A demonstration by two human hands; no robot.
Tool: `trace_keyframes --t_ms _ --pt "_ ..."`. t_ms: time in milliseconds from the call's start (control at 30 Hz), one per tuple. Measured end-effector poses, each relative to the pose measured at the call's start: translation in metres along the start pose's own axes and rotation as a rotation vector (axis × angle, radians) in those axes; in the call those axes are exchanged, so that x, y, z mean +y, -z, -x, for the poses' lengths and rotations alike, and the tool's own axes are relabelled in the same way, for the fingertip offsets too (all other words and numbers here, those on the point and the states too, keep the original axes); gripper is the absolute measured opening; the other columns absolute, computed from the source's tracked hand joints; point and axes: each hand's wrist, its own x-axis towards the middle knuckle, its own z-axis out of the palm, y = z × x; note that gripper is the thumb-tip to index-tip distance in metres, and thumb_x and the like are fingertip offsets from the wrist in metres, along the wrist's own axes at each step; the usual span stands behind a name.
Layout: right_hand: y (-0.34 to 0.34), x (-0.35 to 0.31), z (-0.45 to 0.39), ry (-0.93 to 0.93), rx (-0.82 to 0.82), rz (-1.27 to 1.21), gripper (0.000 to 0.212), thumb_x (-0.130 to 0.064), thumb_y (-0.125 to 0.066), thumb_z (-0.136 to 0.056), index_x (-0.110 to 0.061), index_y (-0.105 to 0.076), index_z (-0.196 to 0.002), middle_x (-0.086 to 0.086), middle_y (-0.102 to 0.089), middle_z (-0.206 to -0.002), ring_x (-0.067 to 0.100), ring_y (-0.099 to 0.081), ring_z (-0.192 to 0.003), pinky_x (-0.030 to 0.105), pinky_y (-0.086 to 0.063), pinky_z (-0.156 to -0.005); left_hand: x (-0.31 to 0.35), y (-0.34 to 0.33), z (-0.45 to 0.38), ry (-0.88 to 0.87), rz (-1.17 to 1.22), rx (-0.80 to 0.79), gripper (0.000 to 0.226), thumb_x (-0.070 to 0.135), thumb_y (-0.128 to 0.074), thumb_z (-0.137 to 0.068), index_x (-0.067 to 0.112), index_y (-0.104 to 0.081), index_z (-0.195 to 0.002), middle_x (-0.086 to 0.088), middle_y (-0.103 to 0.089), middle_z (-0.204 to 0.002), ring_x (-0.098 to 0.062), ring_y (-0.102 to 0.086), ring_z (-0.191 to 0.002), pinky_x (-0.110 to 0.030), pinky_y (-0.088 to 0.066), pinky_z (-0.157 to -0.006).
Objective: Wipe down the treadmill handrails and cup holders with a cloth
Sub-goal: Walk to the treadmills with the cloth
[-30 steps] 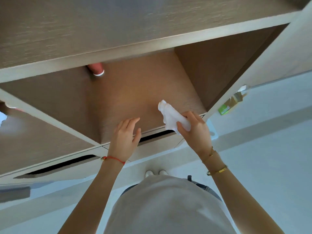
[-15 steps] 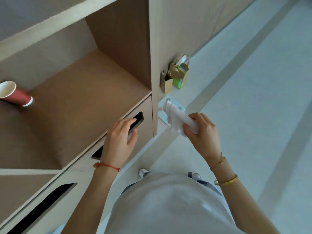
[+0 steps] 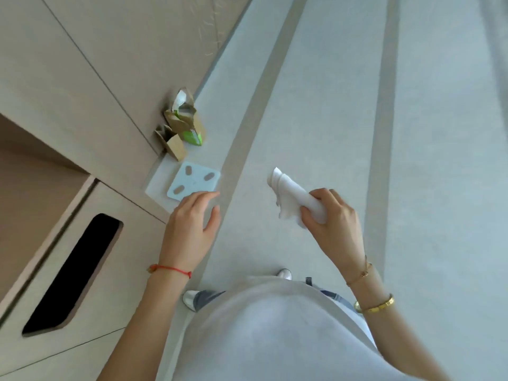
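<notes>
Two hands out front over the floor (image 3: 343, 105): the right hand (image 3: 334, 221) has its fingers wrapped round a rolled white cloth (image 3: 292, 198), the left hand (image 3: 192, 229) hangs loose and empty by the cabinet (image 3: 82, 78) corner. No treadmill in view, so my guess is the real risk is tripping on the bathroom scale (image 3: 193, 181) or paper bags (image 3: 182, 127) sitting further along the cabinet's foot.

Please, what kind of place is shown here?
Probably a room in a home, not clearly a gym: a pale bathroom scale lies on the floor beside built-in wooden cabinets, with small paper bags. No treadmill is visible.
</notes>
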Motion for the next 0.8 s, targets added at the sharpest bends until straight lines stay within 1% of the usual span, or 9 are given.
trace_keyframes --t_ms 67,133,200,233,367,533,667,800 --pt "0.025 0.030 0.006 -0.052 0.023 0.013 0.013 -0.017 -0.069 -0.084 -0.016 -0.061 -0.093 -0.007 -0.055 -0.082 0.018 -0.050 -0.069 0.030 -0.039 -0.057 0.031 -0.024 -0.013 -0.053 0.024 -0.035 0.026 0.011 -0.060 -0.093 0.009 -0.065 -0.119 -0.005 -0.067 -0.117 -0.023 -0.060 -0.112 -0.036 -0.048 -0.095" --pt "0.049 0.055 0.011 -0.106 0.052 0.025 0.013 -0.018 -0.069 -0.084 -0.017 -0.061 -0.094 -0.007 -0.055 -0.082 0.016 -0.048 -0.069 0.028 -0.037 -0.058 0.062 -0.045 -0.026 -0.104 0.028 -0.066 0.025 0.011 -0.061 -0.093 0.010 -0.066 -0.117 -0.005 -0.067 -0.115 -0.022 -0.060 -0.109 -0.031 -0.046 -0.092" --pt "0.070 0.077 0.014 -0.158 0.086 0.025 0.013 -0.018 -0.069 -0.085 -0.016 -0.061 -0.094 -0.006 -0.056 -0.082 0.016 -0.050 -0.072 0.029 -0.038 -0.060 0.089 -0.064 -0.039 -0.169 0.029 -0.098 0.025 0.009 -0.062 -0.092 0.009 -0.067 -0.117 -0.007 -0.068 -0.115 -0.023 -0.059 -0.110 -0.025 -0.041 -0.093" --pt "0.079 0.087 0.016 -0.183 0.107 0.025 0.012 -0.018 -0.069 -0.085 -0.016 -0.061 -0.094 -0.006 -0.056 -0.082 0.017 -0.051 -0.073 0.030 -0.040 -0.061 0.103 -0.072 -0.046 -0.205 0.034 -0.119 0.026 0.008 -0.062 -0.092 0.008 -0.066 -0.117 -0.008 -0.067 -0.115 -0.024 -0.059 -0.110 -0.025 -0.040 -0.094" --pt "0.108 0.124 0.018 -0.285 0.194 0.039 0.012 -0.017 -0.069 -0.085 -0.014 -0.062 -0.094 -0.002 -0.059 -0.084 0.020 -0.054 -0.073 0.035 -0.043 -0.062 0.146 -0.105 -0.076 -0.327 0.043 -0.197 0.025 0.007 -0.060 -0.093 0.007 -0.066 -0.117 -0.008 -0.067 -0.115 -0.026 -0.061 -0.109 -0.031 -0.043 -0.096" --pt "0.133 0.174 0.017 -0.440 0.326 0.062 0.012 -0.015 -0.070 -0.084 -0.012 -0.061 -0.092 -0.001 -0.057 -0.082 0.020 -0.052 -0.070 0.033 -0.042 -0.060 0.198 -0.154 -0.121 -0.453 0.052 -0.303 0.025 0.010 -0.059 -0.094 0.008 -0.066 -0.117 -0.006 -0.068 -0.114 -0.025 -0.063 -0.108 -0.034 -0.047 -0.096" --pt "0.154 0.220 0.001 -0.561 0.415 0.081 0.011 -0.016 -0.070 -0.085 -0.013 -0.061 -0.092 -0.002 -0.058 -0.084 0.021 -0.053 -0.069 0.035 -0.044 -0.060 0.245 -0.204 -0.166 -0.542 0.059 -0.376 0.024 0.010 -0.060 -0.094 0.008 -0.067 -0.116 -0.007 -0.068 -0.112 -0.026 -0.063 -0.107 -0.035 -0.047 -0.095" --pt "0.187 0.270 -0.030 -0.657 0.507 0.102 0.012 -0.015 -0.071 -0.084 -0.012 -0.062 -0.092 0.000 -0.059 -0.083 0.022 -0.053 -0.069 0.034 -0.043 -0.061 0.300 -0.255 -0.218 -0.625 0.061 -0.430 0.024 0.010 -0.061 -0.094 0.009 -0.067 -0.116 -0.007 -0.068 -0.112 -0.025 -0.062 -0.107 -0.031 -0.044 -0.094"
